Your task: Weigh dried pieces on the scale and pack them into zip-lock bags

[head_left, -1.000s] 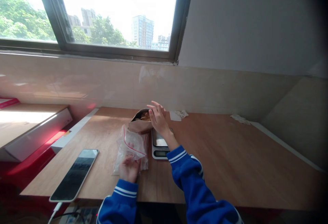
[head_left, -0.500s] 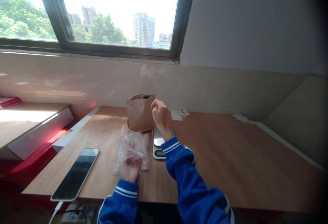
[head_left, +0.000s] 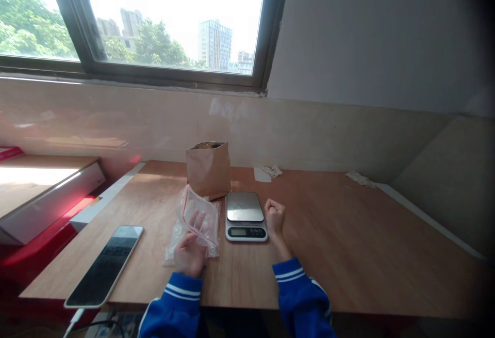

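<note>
My left hand (head_left: 189,256) is palm up at a clear zip bag (head_left: 199,218) with a red seal line. Its fingers show through the film and hold the bag, mouth gaping; I cannot tell whether they are inside it or behind it. More clear plastic lies beneath. Closed in a fist, my right hand (head_left: 275,218) is just right of a kitchen scale (head_left: 245,209); whatever it may hold is hidden. The scale has a bare metal plate and a small display. Behind the zip bag stands an open brown paper bag (head_left: 208,172) with something dark and orange-brown inside.
A phone (head_left: 106,266) with a white charging cable (head_left: 73,322) lies at the table's front left. Crumpled tissue (head_left: 273,171) and a white paper (head_left: 262,174) are near the wall. Another crumpled piece (head_left: 361,178) is at the far right. The wooden table (head_left: 340,245) ends at the wall.
My right hand, in a fist, has moved from above the scale, near the paper bag, down and right to beside the scale. My left hand stays at the zip bag. The view shifts slightly.
</note>
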Available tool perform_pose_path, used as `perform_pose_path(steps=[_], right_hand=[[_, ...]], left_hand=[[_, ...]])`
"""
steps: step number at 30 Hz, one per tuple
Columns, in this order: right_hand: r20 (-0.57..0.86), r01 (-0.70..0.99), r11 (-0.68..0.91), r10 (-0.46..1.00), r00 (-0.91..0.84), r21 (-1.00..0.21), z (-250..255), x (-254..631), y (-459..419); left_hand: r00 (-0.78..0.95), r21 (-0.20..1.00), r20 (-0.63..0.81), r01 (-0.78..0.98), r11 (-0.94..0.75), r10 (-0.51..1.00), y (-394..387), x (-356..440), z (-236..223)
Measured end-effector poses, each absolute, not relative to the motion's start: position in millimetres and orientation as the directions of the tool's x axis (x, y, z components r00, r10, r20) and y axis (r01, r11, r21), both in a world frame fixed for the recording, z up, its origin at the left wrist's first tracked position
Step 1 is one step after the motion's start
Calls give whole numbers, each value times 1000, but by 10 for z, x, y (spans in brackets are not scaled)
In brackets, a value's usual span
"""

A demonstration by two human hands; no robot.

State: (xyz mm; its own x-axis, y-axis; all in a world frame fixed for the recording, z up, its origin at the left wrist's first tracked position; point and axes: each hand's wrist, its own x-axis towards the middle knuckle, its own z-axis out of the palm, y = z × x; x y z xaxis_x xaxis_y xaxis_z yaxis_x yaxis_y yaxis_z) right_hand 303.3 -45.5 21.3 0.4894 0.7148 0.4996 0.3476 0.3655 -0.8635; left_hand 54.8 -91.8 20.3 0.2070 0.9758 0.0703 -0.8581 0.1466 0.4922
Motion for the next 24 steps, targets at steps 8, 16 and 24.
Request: perform_pose_path(steps=[8, 16, 24], right_hand=[[500, 501, 256, 743, 445, -826, -132, 3370, -533], [535, 630, 309, 820, 203, -713, -200, 3304, -737], [551, 741, 398, 833, -46, -541, -206, 3314, -883]], left_hand=[[4, 915, -27, -403, 26, 1000, -963, 436, 740], [-378, 813, 209, 579, 55, 902, -816, 95, 463], [-86, 368, 487, 923, -115, 869, -788, 517, 465]])
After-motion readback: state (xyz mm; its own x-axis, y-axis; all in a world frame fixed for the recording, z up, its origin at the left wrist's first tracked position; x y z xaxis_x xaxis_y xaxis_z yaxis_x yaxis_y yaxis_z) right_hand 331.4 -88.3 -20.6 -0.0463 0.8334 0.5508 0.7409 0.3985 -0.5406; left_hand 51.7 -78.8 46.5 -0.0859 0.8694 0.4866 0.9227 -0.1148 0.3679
